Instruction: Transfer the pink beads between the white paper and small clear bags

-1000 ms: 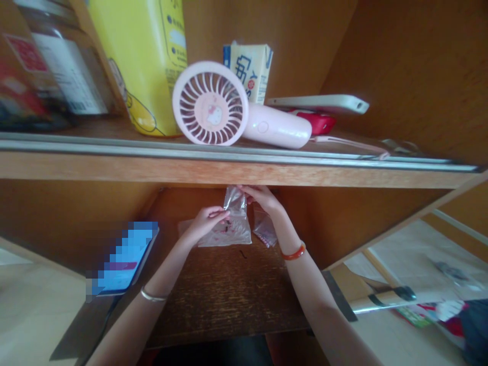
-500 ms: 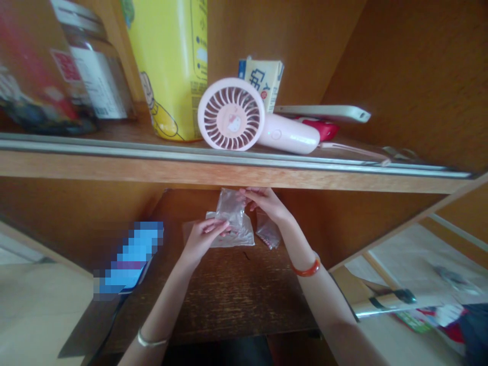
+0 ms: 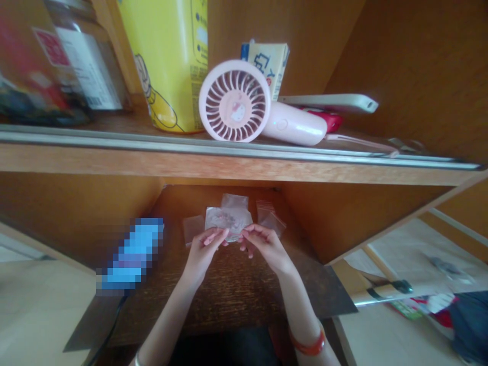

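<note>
My left hand (image 3: 204,250) and my right hand (image 3: 267,245) are close together above the desk, each with thumb and fingers pinched. Whatever lies between their fingertips is too small to make out. Just beyond them is a whitish plastic bag (image 3: 224,217) with small pinkish pieces showing on or in it; its near edge meets my fingertips, and I cannot tell whether they grip it. A clear plastic bag (image 3: 235,201) lies behind it. Another flat clear bag (image 3: 193,229) is to the left, partly covered by my left hand. Small zip bags (image 3: 271,216) lie beyond my right hand.
A phone with a blurred screen (image 3: 131,254) leans at the left, its cable running down. Overhead, a shelf edge (image 3: 236,162) crosses the view. On that shelf are a pink handheld fan (image 3: 293,123), a yellow canister (image 3: 171,76), a jar (image 3: 91,66) and a small carton (image 3: 270,63).
My right hand has come down and toward me from the clear bag's top, beside my left hand. The clear bag now lies behind the whitish one. The view has shifted slightly.
</note>
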A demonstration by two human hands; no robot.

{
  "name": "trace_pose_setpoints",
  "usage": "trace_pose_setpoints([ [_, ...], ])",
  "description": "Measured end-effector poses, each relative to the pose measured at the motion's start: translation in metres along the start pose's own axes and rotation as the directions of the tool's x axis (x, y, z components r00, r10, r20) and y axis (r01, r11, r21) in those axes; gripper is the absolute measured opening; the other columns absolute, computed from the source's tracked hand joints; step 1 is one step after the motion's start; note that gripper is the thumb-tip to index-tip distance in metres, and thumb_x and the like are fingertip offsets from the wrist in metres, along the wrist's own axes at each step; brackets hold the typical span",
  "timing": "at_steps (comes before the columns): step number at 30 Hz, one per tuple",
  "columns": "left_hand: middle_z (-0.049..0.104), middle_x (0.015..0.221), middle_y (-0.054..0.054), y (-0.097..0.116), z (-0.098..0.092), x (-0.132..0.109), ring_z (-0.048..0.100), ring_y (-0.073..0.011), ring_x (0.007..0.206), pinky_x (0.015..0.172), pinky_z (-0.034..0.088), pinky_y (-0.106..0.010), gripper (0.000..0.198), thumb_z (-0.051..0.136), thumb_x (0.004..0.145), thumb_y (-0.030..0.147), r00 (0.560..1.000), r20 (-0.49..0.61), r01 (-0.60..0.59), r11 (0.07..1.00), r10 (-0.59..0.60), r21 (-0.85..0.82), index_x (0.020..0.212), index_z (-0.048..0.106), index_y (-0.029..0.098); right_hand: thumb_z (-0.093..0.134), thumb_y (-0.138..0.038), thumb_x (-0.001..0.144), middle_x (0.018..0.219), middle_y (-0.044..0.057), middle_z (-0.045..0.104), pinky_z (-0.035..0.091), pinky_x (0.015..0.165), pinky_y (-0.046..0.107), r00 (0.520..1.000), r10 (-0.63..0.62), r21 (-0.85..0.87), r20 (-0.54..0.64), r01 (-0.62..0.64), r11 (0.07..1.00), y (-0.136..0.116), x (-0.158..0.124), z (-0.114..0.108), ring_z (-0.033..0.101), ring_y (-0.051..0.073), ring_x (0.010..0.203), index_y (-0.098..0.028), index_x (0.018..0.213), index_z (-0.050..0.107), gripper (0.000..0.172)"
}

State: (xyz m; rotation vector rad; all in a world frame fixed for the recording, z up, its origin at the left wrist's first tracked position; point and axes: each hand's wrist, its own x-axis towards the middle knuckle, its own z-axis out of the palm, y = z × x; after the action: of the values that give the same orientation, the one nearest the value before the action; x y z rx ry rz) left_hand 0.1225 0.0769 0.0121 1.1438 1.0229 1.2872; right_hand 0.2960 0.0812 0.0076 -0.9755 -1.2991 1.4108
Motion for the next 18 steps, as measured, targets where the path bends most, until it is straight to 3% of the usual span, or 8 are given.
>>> trace_pose_setpoints([
  [9,0.063,0.064,0.001,-0.014,-0.005,-0.004,0.056,-0.0128,0.064,0.061,0.040,-0.022,0.021,0.068,0.077,0.036,1.000,0.007,-0.031,0.997,0.031,0.068,0.070,0.065,0.017,0.066,-0.041,0.082,0.071,0.001,0.066,0.040,0.051,0.019,0.997,-0.009,-0.096,-0.077,0.001,0.995,0.012,-0.010,-0.003,0.058,0.010,0.063,-0.019,0.078,0.064,0.023],
  [18,0.069,0.075,-0.002,-0.018,-0.002,-0.011,0.060,-0.0140,0.071,0.070,0.043,-0.023,0.021,0.066,0.081,0.037,0.998,-0.005,-0.055,0.993,0.056,0.109,0.074,0.068,0.018,0.071,-0.041,0.078,0.077,0.002,0.069,0.044,0.053,0.019,0.989,0.024,-0.002,-0.145,-0.025,1.000,0.025,-0.014,-0.001,0.062,0.013,0.071,-0.021,0.084,0.070,0.021],
])
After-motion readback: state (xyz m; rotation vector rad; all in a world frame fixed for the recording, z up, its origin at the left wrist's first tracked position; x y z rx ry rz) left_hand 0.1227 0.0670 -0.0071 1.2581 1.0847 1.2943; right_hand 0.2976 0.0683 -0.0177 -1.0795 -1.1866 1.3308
